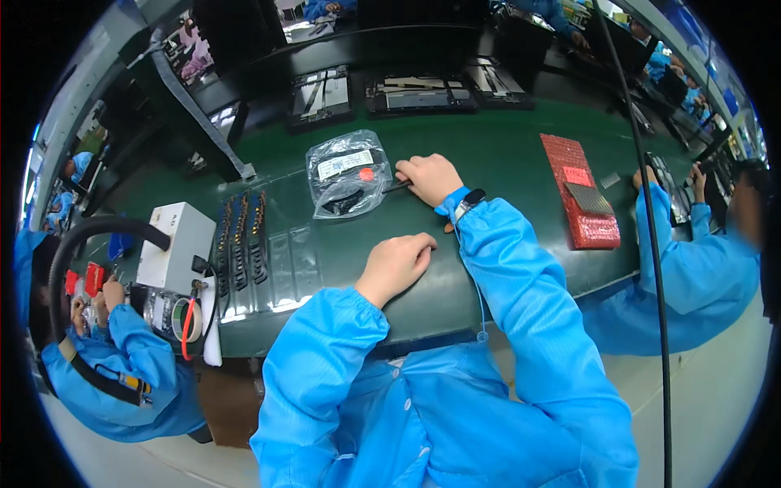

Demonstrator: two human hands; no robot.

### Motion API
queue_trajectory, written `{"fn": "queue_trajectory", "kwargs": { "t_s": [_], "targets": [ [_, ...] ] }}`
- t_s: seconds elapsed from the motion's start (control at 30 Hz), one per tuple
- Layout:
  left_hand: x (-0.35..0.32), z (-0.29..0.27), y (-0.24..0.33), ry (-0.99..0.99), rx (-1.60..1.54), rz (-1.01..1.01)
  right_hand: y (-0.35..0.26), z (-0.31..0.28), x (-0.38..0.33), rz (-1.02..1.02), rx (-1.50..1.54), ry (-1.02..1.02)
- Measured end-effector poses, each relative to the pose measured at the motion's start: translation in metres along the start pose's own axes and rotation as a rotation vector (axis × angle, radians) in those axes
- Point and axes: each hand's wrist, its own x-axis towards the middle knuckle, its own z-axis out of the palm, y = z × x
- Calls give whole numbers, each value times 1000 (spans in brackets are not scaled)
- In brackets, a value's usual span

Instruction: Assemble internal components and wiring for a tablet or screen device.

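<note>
The clear bag (348,173), holding dark parts and a white label, lay on the green belt (488,154), just left of the right hand (429,177). That hand was closed around a thin dark tool (397,186) whose tip pointed toward the bag. The left hand (396,265) rested on the belt, fingers curled, holding nothing. Left of it lay a tray (244,244) and a white box (175,246); to the right, a red pack (582,195).

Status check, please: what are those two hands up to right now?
Left hand loosely curled, resting empty on the green belt. Right hand closed on a thin dark tool beside the clear plastic bag. Nothing between them.
</note>
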Motion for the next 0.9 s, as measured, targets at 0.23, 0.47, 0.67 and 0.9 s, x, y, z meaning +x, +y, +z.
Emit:
{"fn": "queue_trajectory", "kwargs": {
  "t_s": [0.23,0.47,0.67,0.9],
  "targets": [
    [2,13,2,59,90,13,-19,-12,-21,94,27,-84],
    [3,9,4,16,101,41,-23,-13,-19,102,45,-140],
    [6,6,3,-57,72,49,-20,-13,-17,73,78,-126],
    [-5,10,12,-117,-10,218,-29,-22,-20,88,77,-126]
  ]
}}
